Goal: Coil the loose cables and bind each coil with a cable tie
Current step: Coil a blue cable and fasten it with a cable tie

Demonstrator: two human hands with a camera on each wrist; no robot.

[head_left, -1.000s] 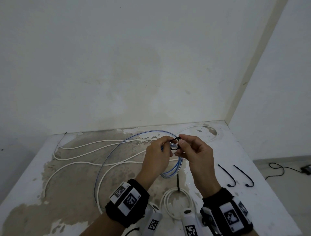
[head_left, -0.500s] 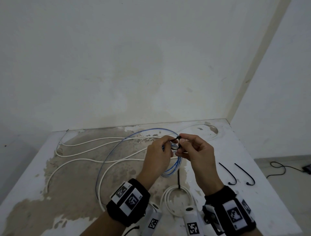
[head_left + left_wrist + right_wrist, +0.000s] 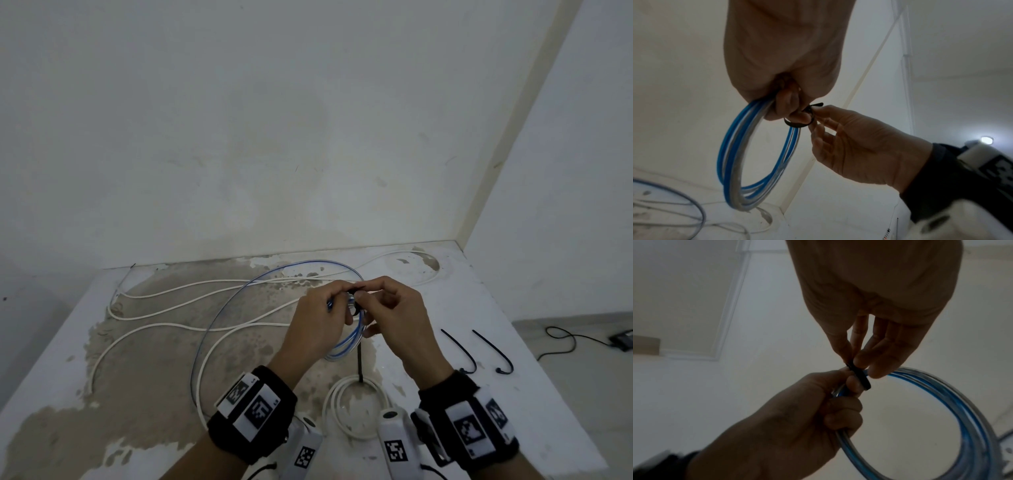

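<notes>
My left hand (image 3: pixel 339 298) grips a small coil of blue-and-white cable (image 3: pixel 346 346) at its top and holds it above the table. A black cable tie (image 3: pixel 795 125) is looped around the coil's strands just beside the left fingers. My right hand (image 3: pixel 370 294) pinches that tie between thumb and fingertips, with the tie's short end sticking up. From the right wrist, the tie (image 3: pixel 859 376) sits between both hands and the coil (image 3: pixel 962 402) hangs below. The cable's loose blue tail (image 3: pixel 219 318) arcs over the table.
A long white cable (image 3: pixel 191 301) lies in loose curves across the stained table (image 3: pixel 102 394). A white coil (image 3: pixel 356 407) with a black strap lies near the front edge. Two spare black ties (image 3: pixel 459 349) (image 3: pixel 493 353) lie to the right. A wall stands behind.
Both hands stay together on the tie and the blue coil. Only a slight shift of the view shows.
</notes>
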